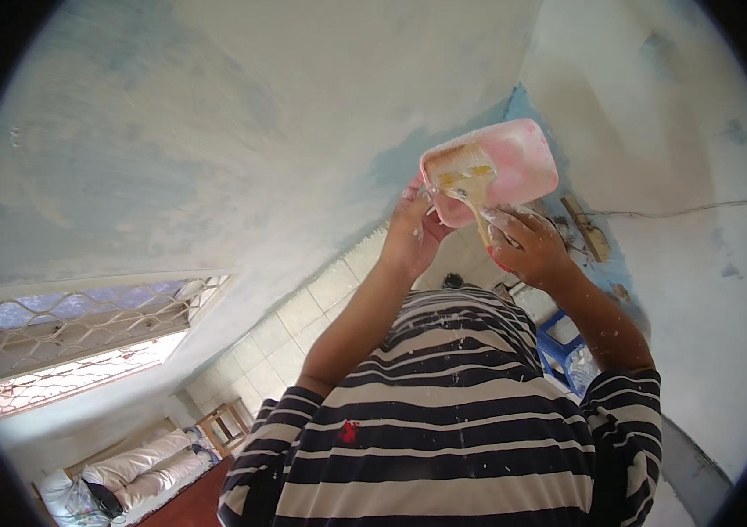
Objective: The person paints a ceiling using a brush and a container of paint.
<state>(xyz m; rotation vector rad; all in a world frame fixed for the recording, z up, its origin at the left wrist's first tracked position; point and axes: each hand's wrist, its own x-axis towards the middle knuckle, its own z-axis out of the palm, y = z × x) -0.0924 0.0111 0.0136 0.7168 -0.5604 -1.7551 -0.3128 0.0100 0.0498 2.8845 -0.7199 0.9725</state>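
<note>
A pink plastic tray (pixel 524 166) with whitish smears is gripped at its left edge by my left hand (pixel 416 225), with the fingers reaching underneath it. My right hand (pixel 524 244) is wrapped round the handle of a wide paintbrush (pixel 476 189), whose pale bristle head lies angled over the left part of the tray. Both hands have white flecks on them.
Patchy white and blue walls (pixel 172 123) meet in a corner. A grilled window (pixel 93 325) is at left. Below are floor tiles (pixel 281 325), a blue plastic stool (pixel 558 347), wrapped bundles (pixel 141 461) and a wooden board (pixel 586 227). A wire (pixel 681 212) crosses the right wall.
</note>
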